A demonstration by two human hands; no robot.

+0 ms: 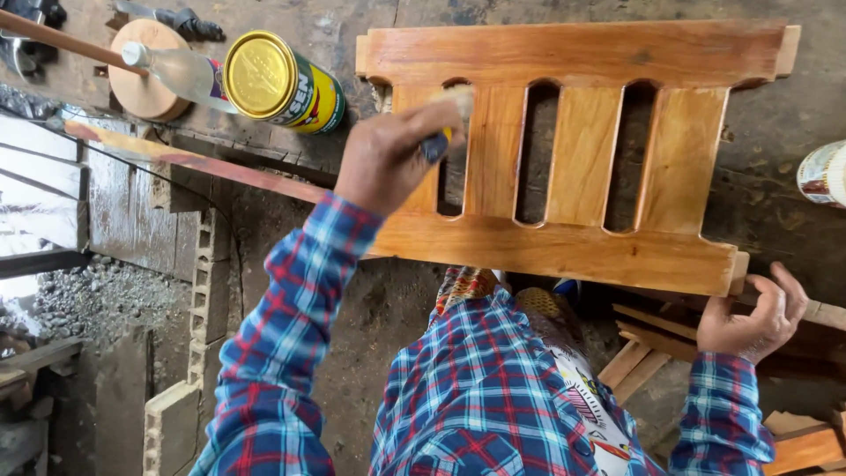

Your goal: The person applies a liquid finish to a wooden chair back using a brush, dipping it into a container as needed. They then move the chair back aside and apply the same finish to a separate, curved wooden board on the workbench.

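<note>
Across the grimy, dark worktop (775,115) lies a varnished orange-brown slatted wooden panel (564,150), filling the upper centre of the frame. Left hand (392,159) is closed around a blurred brush (441,132) over the panel's slats; right hand (753,317) curls on its lower right corner. A gold-lidded green tin can (282,84) and clear plastic bottle (176,70) sit upper left.

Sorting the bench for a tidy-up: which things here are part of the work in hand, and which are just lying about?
In use:
- slatted wooden panel
- brush, held in the left hand against a slat
- right hand, gripping the panel's corner
- yellow-lidded tin, probably the finish

Lying about:
- clear bottle
- round wooden disc
- offcuts below
</note>
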